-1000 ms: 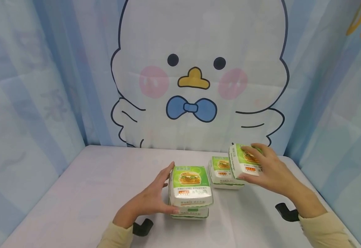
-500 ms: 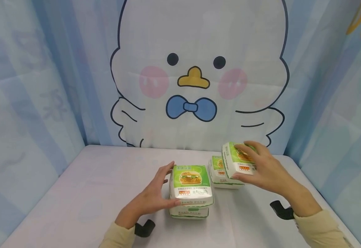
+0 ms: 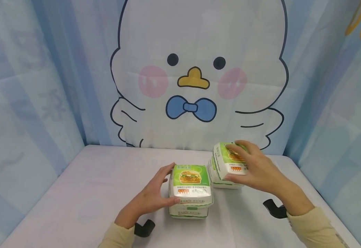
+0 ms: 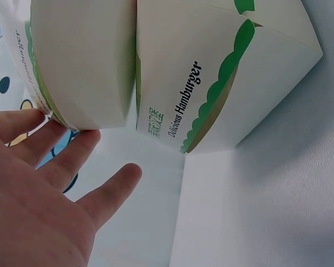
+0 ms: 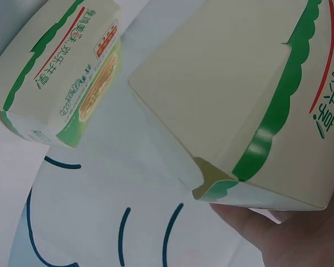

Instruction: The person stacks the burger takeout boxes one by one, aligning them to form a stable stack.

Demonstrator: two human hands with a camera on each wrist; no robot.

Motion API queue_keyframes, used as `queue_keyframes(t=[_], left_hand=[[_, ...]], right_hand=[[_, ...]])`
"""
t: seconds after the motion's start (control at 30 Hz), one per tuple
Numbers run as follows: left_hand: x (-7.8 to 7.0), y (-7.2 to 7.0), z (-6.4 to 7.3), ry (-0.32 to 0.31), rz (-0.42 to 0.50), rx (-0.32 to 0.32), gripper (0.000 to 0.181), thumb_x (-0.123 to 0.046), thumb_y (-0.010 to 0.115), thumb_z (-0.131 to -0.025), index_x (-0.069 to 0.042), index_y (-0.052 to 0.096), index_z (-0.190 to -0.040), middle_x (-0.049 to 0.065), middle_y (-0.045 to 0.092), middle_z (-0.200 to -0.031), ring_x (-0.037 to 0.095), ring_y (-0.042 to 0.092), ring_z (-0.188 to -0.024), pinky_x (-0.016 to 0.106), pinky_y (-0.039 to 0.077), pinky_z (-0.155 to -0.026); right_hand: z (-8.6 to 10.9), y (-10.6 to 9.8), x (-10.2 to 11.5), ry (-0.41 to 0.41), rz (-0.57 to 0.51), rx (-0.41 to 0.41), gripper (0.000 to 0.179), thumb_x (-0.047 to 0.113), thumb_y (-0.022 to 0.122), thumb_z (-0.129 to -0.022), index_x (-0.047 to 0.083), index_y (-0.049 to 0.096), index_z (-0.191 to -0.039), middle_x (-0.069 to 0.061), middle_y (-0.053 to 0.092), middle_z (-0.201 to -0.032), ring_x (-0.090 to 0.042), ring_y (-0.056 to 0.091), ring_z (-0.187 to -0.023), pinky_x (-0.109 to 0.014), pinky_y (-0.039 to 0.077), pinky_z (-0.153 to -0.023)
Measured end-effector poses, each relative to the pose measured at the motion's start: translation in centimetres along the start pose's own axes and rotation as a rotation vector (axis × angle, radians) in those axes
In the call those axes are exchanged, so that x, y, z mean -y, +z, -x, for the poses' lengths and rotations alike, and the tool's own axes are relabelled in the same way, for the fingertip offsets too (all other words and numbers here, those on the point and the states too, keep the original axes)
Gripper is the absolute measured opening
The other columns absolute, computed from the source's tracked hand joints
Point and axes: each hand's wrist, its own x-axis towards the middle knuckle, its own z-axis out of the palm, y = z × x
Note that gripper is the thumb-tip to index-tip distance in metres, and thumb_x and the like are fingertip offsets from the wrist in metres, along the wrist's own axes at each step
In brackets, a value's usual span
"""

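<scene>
In the head view, two white-and-green hamburger boxes are stacked near the middle of the table. My left hand [image 3: 150, 194] grips the upper box [image 3: 192, 186] from its left side, thumb at the front edge and fingers toward the back. The lower box [image 3: 189, 212] sits beneath it. My right hand [image 3: 258, 168] holds another hamburger box [image 3: 227, 165] from above, tilted and raised. Behind and below that is a further box [image 3: 230, 186] on the table, mostly covered. In the right wrist view, the held box [image 5: 228, 83] shows its plain underside, apart from the standing box [image 5: 55, 67].
A white cloth covers the table [image 3: 115, 179]. Behind it hangs a curtain [image 3: 196, 34] printed with a cartoon chick, and pale blue curtains [image 3: 22, 103] close in both sides. Black curved pieces [image 3: 144, 228] are at both wrists.
My right hand has carried its box leftward, and it now hides most of the box behind. My left hand and the stack stay nearly still.
</scene>
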Motion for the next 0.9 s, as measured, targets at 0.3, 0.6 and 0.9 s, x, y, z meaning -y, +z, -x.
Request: queue_keyframes(t=[0.3,0.6,0.9], left_hand=[[0.0,-0.1,-0.1,0.006,-0.020,0.000,0.101,-0.043,0.080,-0.078,-0.024,0.022,-0.158,0.001,0.028,-0.161,0.025,0.034,-0.147,0.051,0.039,-0.116],[-0.1,-0.2,-0.1,-0.003,-0.033,0.004,0.099,-0.042,0.079,-0.078,-0.022,0.024,-0.157,0.001,0.029,-0.161,0.024,0.035,-0.147,0.050,0.040,-0.115],[-0.1,-0.1,-0.1,0.009,-0.033,0.002,0.100,-0.045,0.079,-0.078,-0.023,0.023,-0.158,0.000,0.030,-0.161,0.023,0.035,-0.146,0.051,0.040,-0.115]], right_hand=[[-0.7,0.0,1.4,-0.059,-0.009,0.006,0.087,0.069,0.073,-0.074,0.029,0.045,-0.146,-0.013,0.040,-0.149,-0.036,0.049,-0.125,-0.053,0.055,-0.086],[-1.3,0.2,2.9,-0.108,-0.035,0.020,0.088,0.071,0.071,-0.073,0.029,0.045,-0.146,-0.012,0.040,-0.149,-0.033,0.049,-0.126,-0.052,0.056,-0.089],[-2.0,0.3,4.6,-0.156,-0.061,0.027,0.089,0.075,0.069,-0.073,0.022,0.049,-0.141,-0.004,0.045,-0.145,-0.025,0.050,-0.123,-0.044,0.055,-0.091]])
